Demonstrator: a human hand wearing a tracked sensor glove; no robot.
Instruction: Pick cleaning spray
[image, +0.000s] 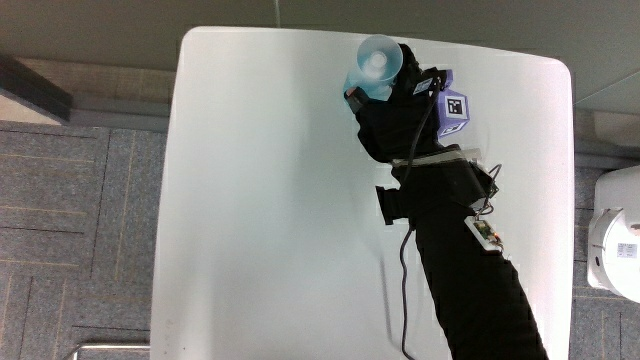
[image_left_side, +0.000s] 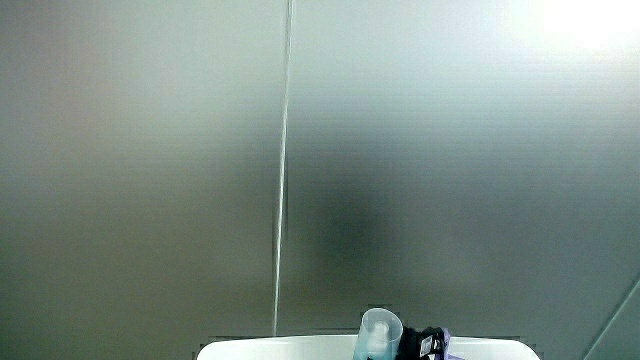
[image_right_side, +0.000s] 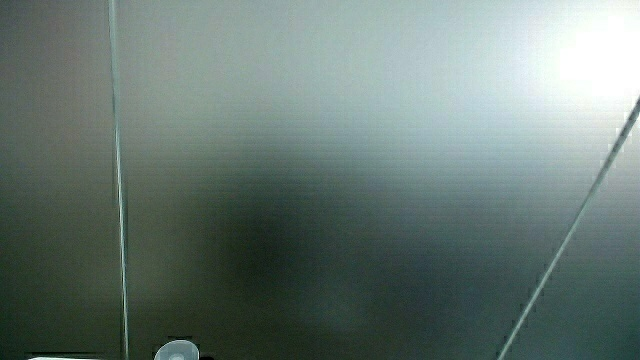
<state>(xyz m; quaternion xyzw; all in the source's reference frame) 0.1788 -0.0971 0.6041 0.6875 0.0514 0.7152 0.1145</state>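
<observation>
The cleaning spray (image: 378, 62) is a pale blue bottle with a clear round cap, seen from above. It stands close to the edge of the white table (image: 270, 200) that lies farthest from the person. The black-gloved hand (image: 395, 105) wraps around the bottle's body, fingers curled on it, the patterned cube (image: 453, 106) on its back. The forearm (image: 470, 280) runs back toward the person. Both side views show mostly a pale wall. The bottle's cap (image_left_side: 380, 332) shows in a side view with the hand (image_left_side: 425, 345) beside it, and the cap (image_right_side: 176, 351) alone shows in a side view.
A white rounded object (image: 615, 240) stands on the grey carpet beside the table. A thin cable (image: 404, 280) hangs from the forearm over the tabletop.
</observation>
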